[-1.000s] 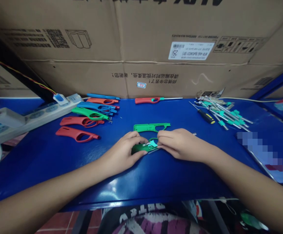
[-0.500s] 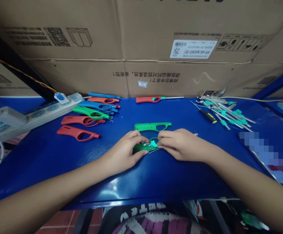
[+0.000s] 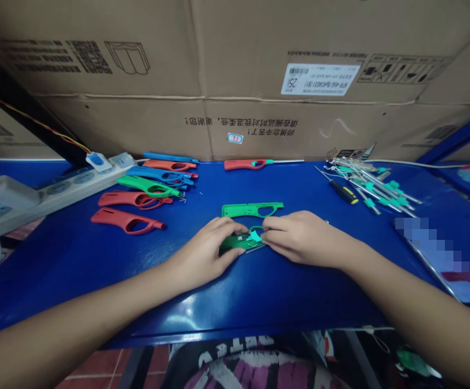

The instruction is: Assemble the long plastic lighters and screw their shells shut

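Note:
My left hand (image 3: 213, 246) grips the left end of a green lighter shell (image 3: 229, 244), its open side facing up. A teal trigger piece (image 3: 255, 235) with thin wires lies in the shell. At its right end my right hand (image 3: 295, 237) has its fingers pressed together around the trigger piece and metal tube, whose grip point is partly hidden. Just behind my hands lies a second green shell half (image 3: 251, 209). Farther back rests a red lighter (image 3: 241, 164) with a metal tube.
Red, green, blue and orange shells (image 3: 127, 220) lie at the left beside a white power strip (image 3: 68, 183). At the right are a pile of metal tubes with teal parts (image 3: 375, 186), a black-yellow screwdriver (image 3: 343, 192) and a blurred flat object (image 3: 445, 259). A cardboard box (image 3: 243, 54) stands behind.
The whole view has shifted slightly. Both hands keep nearly the same pose on the green shell, with only small finger movement.

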A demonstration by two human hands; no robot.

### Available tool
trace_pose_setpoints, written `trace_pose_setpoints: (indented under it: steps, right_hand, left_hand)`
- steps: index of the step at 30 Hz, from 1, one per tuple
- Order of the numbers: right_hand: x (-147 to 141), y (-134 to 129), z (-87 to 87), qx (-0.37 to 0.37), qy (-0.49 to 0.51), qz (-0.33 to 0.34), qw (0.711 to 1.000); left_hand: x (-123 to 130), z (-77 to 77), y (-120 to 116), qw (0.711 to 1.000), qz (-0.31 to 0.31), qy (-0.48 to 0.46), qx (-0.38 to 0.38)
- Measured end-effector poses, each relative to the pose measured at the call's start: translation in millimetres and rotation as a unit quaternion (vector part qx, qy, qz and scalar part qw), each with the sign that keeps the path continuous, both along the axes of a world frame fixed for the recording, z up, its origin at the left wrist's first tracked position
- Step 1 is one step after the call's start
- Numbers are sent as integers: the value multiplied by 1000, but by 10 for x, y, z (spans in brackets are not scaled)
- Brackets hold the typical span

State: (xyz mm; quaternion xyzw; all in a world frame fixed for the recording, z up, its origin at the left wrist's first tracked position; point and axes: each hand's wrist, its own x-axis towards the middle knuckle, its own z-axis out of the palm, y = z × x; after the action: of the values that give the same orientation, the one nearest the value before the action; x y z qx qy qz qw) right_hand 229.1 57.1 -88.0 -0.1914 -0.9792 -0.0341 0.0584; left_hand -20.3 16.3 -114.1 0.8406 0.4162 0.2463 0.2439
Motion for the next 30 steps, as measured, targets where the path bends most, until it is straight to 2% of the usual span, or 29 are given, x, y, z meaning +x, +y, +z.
trace_pose_setpoints:
  steps: [4, 7, 10, 15, 19, 30]
  right_hand:
    - [-7, -19, 24, 1, -27, 0, 1000]
    - [0, -19, 32, -52, -28, -23, 998]
    - [2, -8, 20, -109, 4, -57, 992]
    - [-28, 30, -55, -158, 78, -111, 978]
    - [-40, 54, -105, -180, 99, -107, 973]
    - [-80, 24, -69, -173, 79, -83, 978]
  left_hand:
    - [8, -9, -3, 1000, -3, 2, 0]
    - [16, -13, -10, 1000, -6, -8, -4]
    - [24, -15, -19, 1000, -6, -28, -13]
    - [47, -28, -32, 998, -9, -48, -29]
    - [61, -29, -34, 999, -15, -44, -4]
    - [55, -32, 20, 997, 11, -64, -34]
